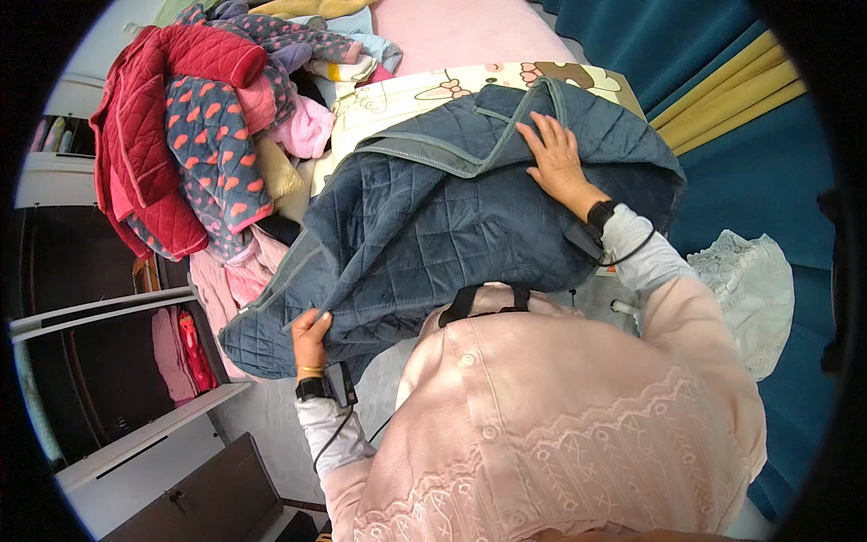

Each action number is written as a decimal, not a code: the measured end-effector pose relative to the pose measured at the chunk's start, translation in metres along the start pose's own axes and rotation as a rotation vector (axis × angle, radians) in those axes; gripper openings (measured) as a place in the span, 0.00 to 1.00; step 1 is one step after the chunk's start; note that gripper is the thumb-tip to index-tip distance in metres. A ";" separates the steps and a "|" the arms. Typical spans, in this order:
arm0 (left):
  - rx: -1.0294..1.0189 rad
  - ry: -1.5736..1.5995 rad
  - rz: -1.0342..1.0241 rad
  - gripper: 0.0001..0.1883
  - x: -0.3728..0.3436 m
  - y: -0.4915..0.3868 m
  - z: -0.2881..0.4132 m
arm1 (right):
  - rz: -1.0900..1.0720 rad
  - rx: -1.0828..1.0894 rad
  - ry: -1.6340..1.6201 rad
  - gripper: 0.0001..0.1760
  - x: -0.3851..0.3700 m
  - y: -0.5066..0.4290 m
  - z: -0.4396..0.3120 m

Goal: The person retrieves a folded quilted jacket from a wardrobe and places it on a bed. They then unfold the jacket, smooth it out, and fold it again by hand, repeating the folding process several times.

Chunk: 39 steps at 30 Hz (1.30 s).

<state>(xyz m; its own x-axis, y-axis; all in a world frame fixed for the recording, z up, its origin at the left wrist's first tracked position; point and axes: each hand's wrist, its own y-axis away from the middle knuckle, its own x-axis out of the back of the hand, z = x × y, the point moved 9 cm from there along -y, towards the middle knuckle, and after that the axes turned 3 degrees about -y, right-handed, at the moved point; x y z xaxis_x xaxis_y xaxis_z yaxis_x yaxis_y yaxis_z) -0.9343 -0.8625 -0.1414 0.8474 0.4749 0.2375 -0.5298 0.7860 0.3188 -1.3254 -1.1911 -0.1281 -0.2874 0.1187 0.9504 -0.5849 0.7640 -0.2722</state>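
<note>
A dark blue quilted jacket or robe [433, 230] with grey-green piped edges lies spread across the bed in front of me, its near part hanging over the side. My left hand [311, 344] grips its lower left edge between thumb and fingers. Flat on the upper right part, near the piped edge, rests my right hand [557, 161], fingers spread. Both wrists wear black straps with small devices and cables. Under the garment shows a cream cartoon-print cloth [399, 112].
Left on the bed is a heap of clothes, with a red quilted jacket [145, 146] and heart-print fleece [210, 146]. An open cabinet [101, 325] with folded clothes stands further left. Blue curtains [752, 196] hang at right, near a white lace cloth [752, 298].
</note>
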 end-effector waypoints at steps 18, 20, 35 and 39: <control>-0.248 -0.139 0.344 0.10 0.098 -0.005 0.057 | 0.489 -0.096 0.111 0.17 0.112 -0.165 0.077; -0.215 -0.097 0.378 0.10 0.091 -0.018 0.039 | 0.475 0.020 0.007 0.14 0.080 -0.142 0.047; -0.201 -0.265 0.385 0.13 0.071 -0.008 -0.020 | -0.577 -0.890 -1.631 0.32 -0.116 0.069 -0.011; -0.136 -0.198 0.354 0.11 0.067 -0.002 -0.038 | -0.612 -0.737 -1.851 0.27 -0.080 0.060 -0.034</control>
<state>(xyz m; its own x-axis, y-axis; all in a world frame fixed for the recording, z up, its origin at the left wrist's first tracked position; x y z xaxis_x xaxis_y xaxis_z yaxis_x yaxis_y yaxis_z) -0.8751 -0.8176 -0.1613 0.5839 0.6501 0.4862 -0.7661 0.6394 0.0650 -1.3119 -1.1336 -0.2156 -0.7408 -0.4625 -0.4871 -0.6702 0.5577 0.4898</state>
